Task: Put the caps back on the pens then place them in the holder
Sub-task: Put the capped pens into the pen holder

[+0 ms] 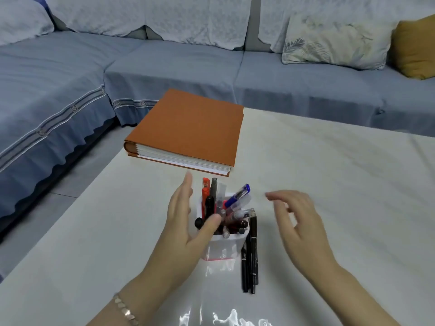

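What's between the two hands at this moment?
Head view: the white pen holder, full of pens, stands between the left hand and right hand; black pens lie beside it.

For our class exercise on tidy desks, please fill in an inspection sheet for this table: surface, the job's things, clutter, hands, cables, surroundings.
Surface: white table, glossy, with glare near its front edge.
Job's things: white holder stands upright, crowded with standing pens; black pens lie flat on the table against its right side, not yet in.
Clutter: closed orange book at the table's far left corner.
Hands: left hand open, fingers straight, at the holder's left side; right hand open, blurred, to the right of the holder, holding nothing.
Cables: nothing seen.
Surroundings: blue sofa with cushions behind the table.
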The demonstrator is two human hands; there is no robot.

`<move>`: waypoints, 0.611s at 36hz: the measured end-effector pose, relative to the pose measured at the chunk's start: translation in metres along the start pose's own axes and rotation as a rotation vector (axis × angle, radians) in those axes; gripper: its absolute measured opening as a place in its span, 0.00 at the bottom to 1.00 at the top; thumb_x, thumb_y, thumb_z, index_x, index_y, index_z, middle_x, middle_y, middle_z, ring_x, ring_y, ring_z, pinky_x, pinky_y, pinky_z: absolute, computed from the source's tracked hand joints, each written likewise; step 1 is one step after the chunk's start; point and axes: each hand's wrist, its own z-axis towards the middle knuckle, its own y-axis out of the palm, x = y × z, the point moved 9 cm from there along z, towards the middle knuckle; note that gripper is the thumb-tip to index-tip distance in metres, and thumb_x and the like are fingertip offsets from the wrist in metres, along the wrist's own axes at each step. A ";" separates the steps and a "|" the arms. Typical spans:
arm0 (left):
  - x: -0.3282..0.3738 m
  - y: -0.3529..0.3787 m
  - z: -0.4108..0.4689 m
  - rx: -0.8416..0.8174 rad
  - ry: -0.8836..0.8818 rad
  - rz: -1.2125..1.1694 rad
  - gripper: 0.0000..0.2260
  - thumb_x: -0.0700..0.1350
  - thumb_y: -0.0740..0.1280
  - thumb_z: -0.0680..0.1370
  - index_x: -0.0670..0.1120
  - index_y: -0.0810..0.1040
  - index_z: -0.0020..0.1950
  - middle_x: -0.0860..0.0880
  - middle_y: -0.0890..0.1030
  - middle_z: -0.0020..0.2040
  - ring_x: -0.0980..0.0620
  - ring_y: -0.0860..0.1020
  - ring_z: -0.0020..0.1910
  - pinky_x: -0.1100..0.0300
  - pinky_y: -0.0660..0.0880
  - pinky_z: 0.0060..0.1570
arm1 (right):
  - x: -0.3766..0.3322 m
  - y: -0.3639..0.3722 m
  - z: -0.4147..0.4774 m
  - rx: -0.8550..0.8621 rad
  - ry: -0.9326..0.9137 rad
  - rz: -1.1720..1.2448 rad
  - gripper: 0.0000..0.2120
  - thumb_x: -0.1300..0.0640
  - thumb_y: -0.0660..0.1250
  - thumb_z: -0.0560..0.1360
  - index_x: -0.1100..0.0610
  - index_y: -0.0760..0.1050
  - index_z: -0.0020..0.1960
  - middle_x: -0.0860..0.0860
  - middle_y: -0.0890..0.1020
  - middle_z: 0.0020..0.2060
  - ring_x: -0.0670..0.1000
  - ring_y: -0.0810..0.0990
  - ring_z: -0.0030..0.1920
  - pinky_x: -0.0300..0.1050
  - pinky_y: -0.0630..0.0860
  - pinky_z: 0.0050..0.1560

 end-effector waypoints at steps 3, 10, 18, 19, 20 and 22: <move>-0.015 0.008 0.001 -0.066 -0.082 -0.061 0.39 0.57 0.72 0.65 0.76 0.45 0.59 0.73 0.56 0.66 0.70 0.59 0.66 0.64 0.58 0.65 | 0.054 0.015 -0.013 -0.172 0.350 -0.081 0.09 0.58 0.61 0.75 0.54 0.76 0.53 0.45 0.79 0.40 0.40 0.74 0.39 0.30 0.67 0.38; -0.015 0.023 0.005 -0.130 -0.023 -0.063 0.44 0.43 0.80 0.59 0.69 0.59 0.63 0.60 0.68 0.65 0.77 0.69 0.56 0.81 0.69 0.43 | 0.071 0.075 -0.037 -0.475 0.515 -0.263 0.23 0.47 0.66 0.69 0.55 0.67 0.60 0.53 0.77 0.49 0.54 0.77 0.49 0.42 0.68 0.42; -0.023 0.017 0.010 -0.043 -0.027 -0.034 0.38 0.56 0.75 0.52 0.72 0.62 0.58 0.63 0.70 0.61 0.77 0.69 0.55 0.84 0.64 0.46 | 0.072 0.074 -0.027 -0.496 0.602 -0.339 0.14 0.59 0.65 0.69 0.57 0.61 0.32 0.51 0.70 0.29 0.56 0.71 0.35 0.42 0.59 0.24; -0.024 0.017 0.010 -0.042 -0.022 -0.027 0.39 0.56 0.75 0.52 0.71 0.62 0.58 0.62 0.70 0.61 0.77 0.69 0.55 0.84 0.65 0.47 | 0.073 0.073 -0.028 -0.520 0.606 -0.369 0.15 0.59 0.65 0.69 0.56 0.60 0.31 0.50 0.68 0.28 0.56 0.70 0.35 0.41 0.58 0.24; -0.024 0.017 0.011 -0.041 -0.021 -0.027 0.39 0.56 0.75 0.52 0.70 0.63 0.59 0.62 0.71 0.61 0.76 0.69 0.55 0.82 0.66 0.49 | 0.075 0.071 -0.030 -0.537 0.612 -0.392 0.15 0.59 0.66 0.68 0.56 0.59 0.30 0.50 0.67 0.28 0.55 0.70 0.34 0.41 0.58 0.24; -0.026 0.017 0.011 -0.042 -0.025 -0.023 0.42 0.56 0.76 0.52 0.65 0.64 0.63 0.61 0.71 0.62 0.73 0.71 0.56 0.74 0.69 0.53 | 0.079 0.065 -0.035 -0.554 0.625 -0.405 0.16 0.58 0.67 0.68 0.56 0.59 0.31 0.50 0.67 0.29 0.52 0.69 0.32 0.40 0.58 0.24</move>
